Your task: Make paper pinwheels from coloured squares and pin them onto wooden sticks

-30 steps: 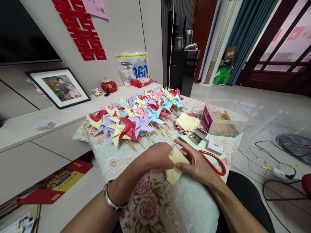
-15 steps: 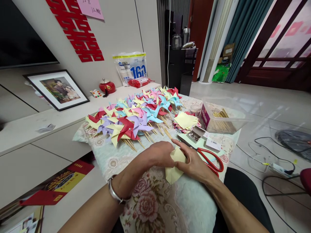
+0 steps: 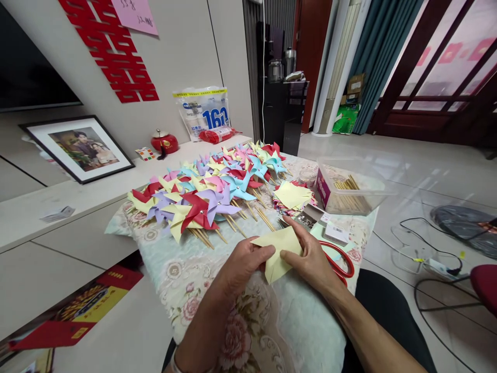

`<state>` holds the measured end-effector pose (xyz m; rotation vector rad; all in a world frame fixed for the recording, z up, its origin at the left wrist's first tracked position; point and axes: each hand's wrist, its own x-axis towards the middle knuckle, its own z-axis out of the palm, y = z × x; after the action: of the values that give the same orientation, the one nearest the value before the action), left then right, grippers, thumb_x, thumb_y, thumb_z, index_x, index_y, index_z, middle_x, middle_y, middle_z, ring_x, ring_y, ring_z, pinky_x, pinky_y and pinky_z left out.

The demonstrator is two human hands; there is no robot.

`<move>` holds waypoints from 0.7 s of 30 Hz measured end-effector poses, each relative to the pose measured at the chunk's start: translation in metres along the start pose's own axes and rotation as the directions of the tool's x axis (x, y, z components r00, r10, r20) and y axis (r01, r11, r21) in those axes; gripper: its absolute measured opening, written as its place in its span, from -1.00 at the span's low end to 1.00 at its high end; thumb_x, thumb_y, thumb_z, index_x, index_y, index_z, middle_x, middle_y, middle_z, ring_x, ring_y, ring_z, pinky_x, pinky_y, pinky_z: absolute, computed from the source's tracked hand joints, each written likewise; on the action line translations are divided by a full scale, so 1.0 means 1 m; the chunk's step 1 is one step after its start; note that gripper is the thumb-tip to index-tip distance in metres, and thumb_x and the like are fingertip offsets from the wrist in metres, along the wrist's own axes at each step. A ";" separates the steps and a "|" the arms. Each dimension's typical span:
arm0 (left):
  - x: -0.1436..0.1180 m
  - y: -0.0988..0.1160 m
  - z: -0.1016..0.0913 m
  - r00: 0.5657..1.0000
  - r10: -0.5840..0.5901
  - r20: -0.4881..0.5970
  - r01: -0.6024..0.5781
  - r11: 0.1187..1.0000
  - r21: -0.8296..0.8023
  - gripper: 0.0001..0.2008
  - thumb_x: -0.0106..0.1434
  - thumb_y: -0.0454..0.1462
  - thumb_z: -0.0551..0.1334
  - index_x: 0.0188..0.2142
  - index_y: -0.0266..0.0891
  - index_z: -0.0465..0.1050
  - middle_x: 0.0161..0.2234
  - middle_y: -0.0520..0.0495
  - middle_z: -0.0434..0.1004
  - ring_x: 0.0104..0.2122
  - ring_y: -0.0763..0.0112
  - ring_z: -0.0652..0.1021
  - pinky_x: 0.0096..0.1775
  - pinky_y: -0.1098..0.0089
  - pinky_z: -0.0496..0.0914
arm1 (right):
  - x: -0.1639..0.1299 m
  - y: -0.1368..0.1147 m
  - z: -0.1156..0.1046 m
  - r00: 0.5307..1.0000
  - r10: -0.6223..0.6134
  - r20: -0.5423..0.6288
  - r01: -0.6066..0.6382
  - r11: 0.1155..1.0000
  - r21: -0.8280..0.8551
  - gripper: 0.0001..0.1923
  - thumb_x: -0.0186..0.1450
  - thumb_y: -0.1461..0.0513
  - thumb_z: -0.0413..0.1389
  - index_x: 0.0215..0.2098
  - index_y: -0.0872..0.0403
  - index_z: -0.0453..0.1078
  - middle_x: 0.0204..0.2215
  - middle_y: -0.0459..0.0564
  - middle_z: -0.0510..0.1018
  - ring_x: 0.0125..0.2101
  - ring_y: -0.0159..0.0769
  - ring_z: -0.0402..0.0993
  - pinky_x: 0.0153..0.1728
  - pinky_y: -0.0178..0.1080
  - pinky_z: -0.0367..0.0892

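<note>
A pale yellow paper sheet [image 3: 285,242] with slits cut toward its middle is held between my two hands over the near part of the table. My left hand [image 3: 248,261] pinches its left side, thumb on top. On the right edge, my right hand [image 3: 308,254] grips the same paper with the thumb over it and fingers behind. Red-handled scissors [image 3: 345,261] lie just beyond my right wrist, their blades mostly hidden by the hand. Ahead is a spread of finished paper pinwheels [image 3: 198,207] on sticks. A stack of cut paper squares [image 3: 294,196] lies beyond my right hand.
A small open box of metal pins [image 3: 309,216] and a white box [image 3: 336,233] stand right of my hands. Behind them is a clear plastic bin [image 3: 353,194] with wooden sticks. A flowered cloth [image 3: 186,280] covers the table. A framed photo [image 3: 79,147] leans on the cabinet.
My left hand has drawn back and turned, so its thumb now presses on the paper from the left. The paper shows more of its face. The view has shifted slightly right.
</note>
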<state>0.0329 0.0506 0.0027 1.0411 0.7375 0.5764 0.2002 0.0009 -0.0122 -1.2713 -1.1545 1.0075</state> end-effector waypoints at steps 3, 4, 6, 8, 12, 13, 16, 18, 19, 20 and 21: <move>0.002 -0.006 0.010 1.000 -0.006 -0.023 0.006 1.000 -0.022 -0.76 0.10 -0.21 0.35 -0.29 -0.35 0.57 -0.48 -0.05 0.60 -0.47 0.36 0.54 -0.36 0.41 0.40 | 0.000 0.002 0.001 1.000 -0.010 -0.028 0.009 0.999 -0.035 -0.16 0.07 0.27 0.16 0.34 0.13 0.16 0.12 0.16 0.50 -0.10 -0.07 0.54 -0.17 -0.12 0.47; 0.003 -0.007 0.012 0.998 -0.008 -0.065 0.007 1.000 -0.013 -0.79 0.07 -0.22 0.35 -0.34 -0.35 0.57 -0.52 -0.03 0.59 -0.50 0.38 0.53 -0.40 0.43 0.39 | 0.000 0.002 0.001 0.999 -0.010 -0.033 0.009 0.999 -0.040 -0.16 0.07 0.27 0.16 0.34 0.13 0.16 0.13 0.16 0.49 -0.09 -0.06 0.55 -0.16 -0.11 0.47; 0.005 -0.009 0.014 0.989 0.002 -0.146 -0.001 1.000 0.008 -0.83 0.02 -0.25 0.36 -0.43 -0.34 0.55 -0.57 0.00 0.56 -0.55 0.39 0.51 -0.45 0.44 0.37 | 0.000 0.002 0.001 0.999 -0.008 -0.033 0.007 0.999 -0.041 -0.17 0.08 0.27 0.16 0.34 0.12 0.17 0.14 0.15 0.49 -0.07 -0.05 0.54 -0.14 -0.10 0.47; 0.007 -0.011 0.015 0.982 0.009 -0.186 -0.006 1.000 0.018 -0.85 -0.02 -0.25 0.36 -0.48 -0.32 0.53 -0.58 0.01 0.56 -0.57 0.40 0.50 -0.47 0.45 0.36 | 0.001 0.002 0.002 1.000 -0.006 -0.024 0.005 0.999 -0.039 -0.17 0.08 0.27 0.16 0.33 0.11 0.16 0.16 0.15 0.47 -0.04 -0.04 0.53 -0.12 -0.09 0.46; 0.006 -0.014 0.014 0.979 -0.003 -0.205 0.003 1.000 0.004 -0.87 -0.05 -0.27 0.35 -0.51 -0.31 0.52 -0.60 0.02 0.56 -0.59 0.42 0.49 -0.50 0.46 0.35 | 0.001 0.002 0.002 1.000 -0.013 -0.011 0.012 0.997 -0.072 -0.21 0.11 0.26 0.16 0.33 0.12 0.17 0.18 0.15 0.46 -0.02 -0.03 0.53 -0.10 -0.07 0.46; 0.006 -0.014 0.014 0.979 -0.005 -0.203 0.005 1.000 -0.001 -0.88 -0.05 -0.27 0.35 -0.51 -0.31 0.52 -0.60 0.02 0.56 -0.60 0.41 0.49 -0.51 0.46 0.35 | 0.000 0.002 0.002 1.000 -0.020 -0.005 0.019 0.995 -0.099 -0.22 0.13 0.25 0.16 0.32 0.12 0.18 0.18 0.15 0.46 -0.02 -0.03 0.53 -0.09 -0.07 0.46; 0.005 -0.014 0.014 0.980 -0.005 -0.198 -0.002 0.999 -0.038 -0.89 -0.04 -0.28 0.33 -0.48 -0.30 0.54 -0.61 0.02 0.56 -0.60 0.40 0.50 -0.50 0.44 0.37 | -0.002 0.003 0.001 0.996 -0.084 -0.005 0.081 0.971 -0.225 -0.28 0.19 0.23 0.18 0.31 0.09 0.20 0.14 0.14 0.48 -0.02 -0.04 0.52 -0.07 -0.07 0.44; 0.005 -0.014 0.012 0.980 0.006 -0.199 -0.024 0.996 -0.086 -0.86 -0.04 -0.29 0.32 -0.44 -0.31 0.56 -0.58 0.01 0.58 -0.59 0.38 0.51 -0.46 0.42 0.39 | -0.004 0.002 -0.001 0.981 -0.189 -0.042 0.166 0.933 -0.320 -0.33 0.24 0.20 0.18 0.30 0.06 0.21 0.05 0.12 0.53 -0.07 -0.08 0.51 -0.08 -0.07 0.43; 0.005 -0.014 0.011 0.978 0.015 -0.207 -0.039 0.993 -0.110 -0.85 -0.04 -0.29 0.33 -0.43 -0.31 0.57 -0.57 0.00 0.59 -0.58 0.37 0.53 -0.45 0.41 0.39 | -0.006 0.001 -0.002 0.962 -0.266 -0.066 0.224 0.903 -0.365 -0.38 0.27 0.20 0.17 0.29 0.05 0.23 -0.01 0.10 0.54 -0.10 -0.11 0.51 -0.08 -0.07 0.42; 0.005 -0.014 0.010 0.976 0.025 -0.218 -0.055 0.989 -0.135 -0.84 -0.05 -0.29 0.33 -0.42 -0.31 0.57 -0.56 -0.01 0.60 -0.56 0.34 0.54 -0.44 0.40 0.40 | -0.007 -0.001 -0.003 0.933 -0.351 -0.084 0.288 0.864 -0.412 -0.44 0.29 0.20 0.16 0.25 0.03 0.26 -0.07 0.09 0.53 -0.13 -0.13 0.50 -0.10 -0.07 0.42; 0.005 -0.014 0.009 0.972 0.032 -0.231 -0.071 0.985 -0.159 -0.84 -0.06 -0.28 0.34 -0.42 -0.30 0.57 -0.55 -0.02 0.60 -0.54 0.32 0.55 -0.43 0.39 0.40 | -0.009 -0.003 -0.003 0.897 -0.434 -0.087 0.350 0.815 -0.461 -0.51 0.30 0.22 0.16 0.20 0.02 0.30 -0.10 0.08 0.52 -0.15 -0.14 0.49 -0.12 -0.08 0.41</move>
<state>0.0442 0.0438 -0.0087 0.8488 0.8496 0.7989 0.2020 -0.0085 -0.0096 -1.3563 -1.4686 0.3133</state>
